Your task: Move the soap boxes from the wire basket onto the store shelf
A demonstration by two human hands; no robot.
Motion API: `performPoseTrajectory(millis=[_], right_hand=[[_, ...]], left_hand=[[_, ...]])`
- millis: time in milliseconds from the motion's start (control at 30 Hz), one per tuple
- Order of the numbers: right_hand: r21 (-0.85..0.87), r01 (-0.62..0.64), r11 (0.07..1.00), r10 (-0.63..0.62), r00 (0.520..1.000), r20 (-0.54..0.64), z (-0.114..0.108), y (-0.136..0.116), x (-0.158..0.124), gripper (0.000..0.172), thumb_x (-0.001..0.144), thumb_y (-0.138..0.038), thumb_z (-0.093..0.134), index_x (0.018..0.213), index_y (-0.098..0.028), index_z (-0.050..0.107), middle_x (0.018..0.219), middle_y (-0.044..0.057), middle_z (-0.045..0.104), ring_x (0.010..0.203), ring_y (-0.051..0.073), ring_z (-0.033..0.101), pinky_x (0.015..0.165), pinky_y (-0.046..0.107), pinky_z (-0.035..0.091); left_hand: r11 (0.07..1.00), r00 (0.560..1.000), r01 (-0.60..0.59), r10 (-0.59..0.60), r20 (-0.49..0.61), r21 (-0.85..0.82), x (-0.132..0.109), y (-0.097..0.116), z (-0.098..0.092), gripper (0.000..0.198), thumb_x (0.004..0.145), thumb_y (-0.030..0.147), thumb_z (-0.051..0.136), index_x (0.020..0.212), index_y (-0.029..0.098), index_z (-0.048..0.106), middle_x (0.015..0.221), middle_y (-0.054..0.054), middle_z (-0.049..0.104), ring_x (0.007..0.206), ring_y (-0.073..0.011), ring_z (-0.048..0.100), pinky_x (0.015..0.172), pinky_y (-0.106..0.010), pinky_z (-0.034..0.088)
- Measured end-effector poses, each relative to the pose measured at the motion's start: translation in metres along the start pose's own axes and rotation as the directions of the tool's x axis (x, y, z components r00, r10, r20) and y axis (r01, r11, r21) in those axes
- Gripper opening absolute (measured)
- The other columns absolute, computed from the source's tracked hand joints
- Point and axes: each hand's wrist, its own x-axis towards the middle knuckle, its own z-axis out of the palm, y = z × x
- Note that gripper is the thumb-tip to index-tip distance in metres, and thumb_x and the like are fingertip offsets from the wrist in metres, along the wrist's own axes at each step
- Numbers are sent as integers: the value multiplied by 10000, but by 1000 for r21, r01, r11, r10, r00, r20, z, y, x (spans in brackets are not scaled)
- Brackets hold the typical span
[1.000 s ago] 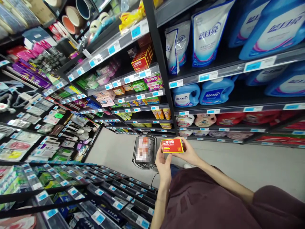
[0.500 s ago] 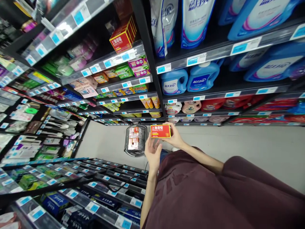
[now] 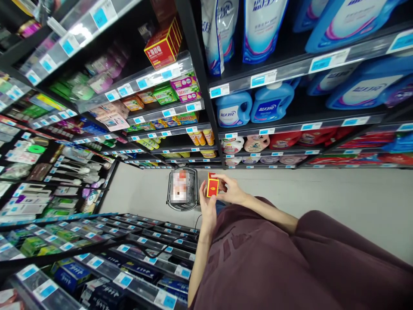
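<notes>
A small red and yellow soap box [image 3: 212, 191] is held between my two hands above the floor, with one narrow end turned up toward me. My left hand [image 3: 207, 207] grips its left side, thumb at the lower edge. From the right, my right hand [image 3: 232, 190] closes its fingers on the box near the top and right side. Left of my hands, a black shopping basket [image 3: 197, 189] stands on the floor; its contents are blurred. A larger red soap pack [image 3: 158, 55] with similar print sits on a shelf at the upper left.
Blue detergent bottles [image 3: 232, 111] and refill pouches [image 3: 263, 32] fill the shelves ahead to the right. Green soap packs [image 3: 166, 94] stand on the shelf ahead to the left. A lower-left rack [image 3: 125, 282] holds boxed goods. Grey floor [image 3: 322, 189] runs along the shelves.
The soap box has been turned from its long printed face to a narrow end. My left hand has closed onto it, and both hands have shifted slightly downward in the view.
</notes>
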Motion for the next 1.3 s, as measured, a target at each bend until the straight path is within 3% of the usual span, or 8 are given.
performPoseTrajectory(millis=[167, 400, 500, 633, 933, 1300], right_hand=[[-161, 55, 985, -50, 998, 36, -3, 0, 3, 617, 781, -314, 771, 1365, -252, 580, 655, -81, 513, 544, 100, 463, 585, 232, 447], [-369, -73, 926, 109, 991, 79, -9, -7, 8, 662, 728, -315, 810, 1350, -216, 607, 595, -97, 526, 521, 101, 493, 587, 226, 407], [-404, -93, 910, 137, 987, 82, -11, -8, 8, 672, 717, -357, 825, 1342, -224, 618, 600, -84, 574, 516, 106, 500, 582, 230, 390], [-433, -96, 896, 164, 979, 124, -12, -5, 9, 680, 706, -344, 827, 1346, -253, 614, 613, -71, 617, 515, 118, 519, 568, 237, 367], [-408, -84, 909, 163, 973, 163, -14, 2, 8, 681, 755, -394, 797, 1382, -242, 578, 654, -46, 648, 525, 139, 548, 553, 247, 371], [-334, -99, 938, 176, 962, 210, -19, 7, 9, 644, 792, -273, 734, 1408, -237, 549, 633, -72, 615, 534, 129, 552, 580, 240, 400]], left_hand=[[920, 964, 262, -263, 38, -291, -1, 9, 7, 540, 809, 565, 674, 1172, 166, 678, 1268, -154, 675, 1266, -294, 603, 1087, -401, 449], [752, 916, 380, -388, 105, -538, 4, 13, 2, 492, 859, 567, 575, 1166, 195, 669, 1280, -130, 680, 1246, -272, 620, 1023, -381, 494], [730, 898, 411, -426, 106, -545, 4, 14, 4, 473, 854, 548, 583, 1161, 198, 663, 1302, -129, 667, 1248, -272, 618, 1019, -380, 500], [773, 894, 397, -448, 17, -494, 5, 16, 8, 517, 829, 591, 594, 1184, 219, 647, 1306, -131, 660, 1236, -297, 622, 1018, -441, 507], [835, 898, 392, -439, -38, -385, 5, 13, 6, 627, 814, 687, 564, 1243, 233, 617, 1347, -150, 626, 1199, -311, 637, 1010, -493, 516], [747, 891, 414, -451, 61, -521, 4, 11, 4, 531, 799, 627, 630, 1153, 232, 623, 1287, -141, 636, 1213, -301, 621, 999, -460, 508]])
